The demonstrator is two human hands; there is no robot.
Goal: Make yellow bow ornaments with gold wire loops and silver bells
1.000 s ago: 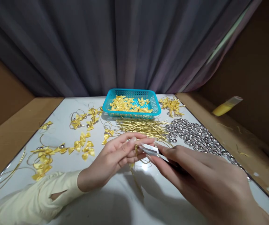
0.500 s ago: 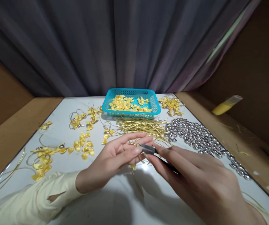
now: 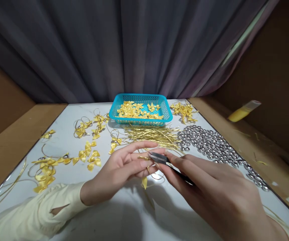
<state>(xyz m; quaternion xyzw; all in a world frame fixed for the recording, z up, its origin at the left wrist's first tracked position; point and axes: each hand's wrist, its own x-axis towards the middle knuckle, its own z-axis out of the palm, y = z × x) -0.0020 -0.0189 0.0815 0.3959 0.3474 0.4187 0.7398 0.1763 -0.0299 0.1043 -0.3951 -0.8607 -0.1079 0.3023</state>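
Observation:
My left hand [image 3: 126, 169] is above the table's middle, thumb and fingers closed on a gold cord [image 3: 142, 157] whose short end sticks out past the thumb. A yellow ribbon bow [image 3: 144, 182] hangs partly hidden below these fingers, beside a thin loop of cord. In my right hand [image 3: 210, 184] is a small dark-bladed tool with a black handle [image 3: 159, 158], perhaps thread snips. Its tip lies against the left fingertips, close to the cord end. Whether its blades are apart I cannot tell.
Behind the hands stands a blue basket [image 3: 169, 113] of yellow bows. Gold cords [image 3: 152, 136] lie before it, with silver heart-shaped beads [image 3: 210, 142] to their right. Bows on cord loops [image 3: 46, 174] are spread at left. A yellow-filled tube [image 3: 243, 112] is at the right wall.
The tool's tip has shifted slightly at the left fingertips, and the cord end sits a little lower. More of the hanging bow and cord loop shows below the left hand.

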